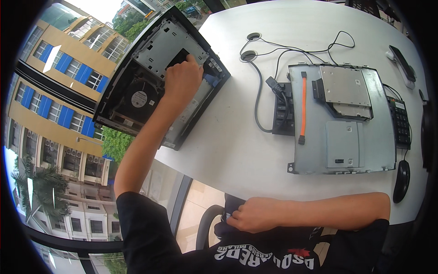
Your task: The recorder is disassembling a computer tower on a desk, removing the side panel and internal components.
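An opened desktop computer case (159, 43) leans at the far left of the table, its metal frame and a round black fan (139, 99) exposed. Inside it, my left hand (184, 78) is curled at a dark opening in the metal bracket. Its fingertips are mostly hidden, and whatever they grip does not show. A blue part (211, 80) lies just right of that hand in the case. My right hand (255, 214) rests in a loose fist against my body, below the table's front edge, with nothing visible in it.
Right of the case, a grey metal side panel (315, 157) carries a slim optical drive (346, 86) and an orange-red data cable (303, 105). Beside it stand a black power strip (283, 116) with cords, a keyboard (398, 121), a mouse (401, 181) and a phone (401, 60). Windows border the left.
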The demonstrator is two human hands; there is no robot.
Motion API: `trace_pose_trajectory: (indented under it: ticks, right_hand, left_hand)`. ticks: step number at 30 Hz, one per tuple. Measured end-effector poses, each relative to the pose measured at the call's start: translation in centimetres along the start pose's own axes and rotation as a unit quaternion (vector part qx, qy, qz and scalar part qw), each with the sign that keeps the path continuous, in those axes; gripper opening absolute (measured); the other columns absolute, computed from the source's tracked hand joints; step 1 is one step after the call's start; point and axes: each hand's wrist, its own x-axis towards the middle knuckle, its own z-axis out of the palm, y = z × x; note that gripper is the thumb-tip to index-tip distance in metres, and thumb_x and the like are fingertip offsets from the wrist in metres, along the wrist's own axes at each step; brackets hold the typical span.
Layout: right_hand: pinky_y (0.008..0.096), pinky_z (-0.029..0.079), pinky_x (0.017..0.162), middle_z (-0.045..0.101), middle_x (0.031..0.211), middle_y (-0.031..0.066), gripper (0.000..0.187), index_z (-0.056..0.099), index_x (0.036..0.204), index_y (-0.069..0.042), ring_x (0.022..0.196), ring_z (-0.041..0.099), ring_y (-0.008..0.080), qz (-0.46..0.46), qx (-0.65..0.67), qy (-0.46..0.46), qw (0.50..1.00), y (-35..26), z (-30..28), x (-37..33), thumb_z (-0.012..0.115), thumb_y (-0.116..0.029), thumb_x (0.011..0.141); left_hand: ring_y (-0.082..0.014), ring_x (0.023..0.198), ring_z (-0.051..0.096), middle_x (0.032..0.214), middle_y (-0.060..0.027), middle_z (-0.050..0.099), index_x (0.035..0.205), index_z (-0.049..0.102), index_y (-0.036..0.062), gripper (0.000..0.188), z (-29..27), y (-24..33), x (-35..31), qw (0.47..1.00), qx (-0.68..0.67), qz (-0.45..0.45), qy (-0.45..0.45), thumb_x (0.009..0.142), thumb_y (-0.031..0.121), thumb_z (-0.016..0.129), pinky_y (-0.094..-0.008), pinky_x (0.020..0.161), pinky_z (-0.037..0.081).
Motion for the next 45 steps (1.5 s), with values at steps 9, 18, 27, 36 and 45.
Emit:
trace_pose_trajectory:
  ticks: [9,18,27,36,45]
  right_hand:
    - [0.0455,0.057,0.066,0.070,0.076,0.0180,0.018,0.062,0.099,0.007,0.074,0.072,0.0359,0.000,0.010,-0.002,1.000,-0.1,-0.4,-0.2,0.062,-0.008,0.088]
    - [0.0455,0.057,0.065,0.070,0.077,0.0185,0.017,0.063,0.098,0.006,0.074,0.072,0.0358,0.001,0.010,0.002,1.000,0.1,-0.1,-0.2,0.063,-0.007,0.088]
    - [0.0464,0.057,0.067,0.070,0.073,0.0182,0.013,0.063,0.093,0.004,0.075,0.072,0.0371,0.006,-0.001,0.037,0.999,0.1,0.6,-0.3,0.065,-0.007,0.086]
    - [0.0494,0.057,0.071,0.071,0.075,0.0180,0.011,0.068,0.081,0.001,0.078,0.072,0.0381,-0.010,-0.047,0.084,0.995,0.0,0.5,0.0,0.067,-0.009,0.079]
    - [0.0484,0.057,0.072,0.071,0.074,0.0179,0.016,0.069,0.084,0.003,0.077,0.072,0.0388,-0.019,-0.049,0.082,0.995,-0.2,0.7,0.0,0.068,-0.013,0.080]
  left_hand:
    - [-0.0289,0.069,0.076,0.072,-0.0149,0.073,0.092,0.061,0.0012,0.031,0.1,-0.3,-0.2,1.000,0.006,0.005,0.009,0.094,0.030,0.072,-0.0353,0.062,0.061]
    - [-0.0435,0.069,0.067,0.068,-0.0215,0.066,0.087,0.061,-0.0009,0.032,-1.0,5.3,-4.9,0.974,-0.193,0.071,-0.096,0.096,0.028,0.069,-0.0509,0.068,0.054]
    - [-0.0379,0.063,0.066,0.064,-0.0191,0.063,0.085,0.061,0.0004,0.032,-6.0,5.3,-5.7,0.962,-0.258,0.086,-0.007,0.092,0.029,0.075,-0.0469,0.060,0.052]
    - [-0.0042,0.038,0.045,0.056,0.0043,0.053,0.077,0.059,0.0055,0.036,-11.6,5.6,-3.2,0.645,-0.730,0.024,-0.224,0.089,0.031,0.082,-0.0211,0.034,0.030]
    - [-0.0049,0.035,0.039,0.060,0.0004,0.047,0.094,0.051,0.0024,0.036,-10.1,8.3,-1.7,0.337,-0.914,0.101,-0.202,0.092,0.028,0.076,-0.0211,0.032,0.029]
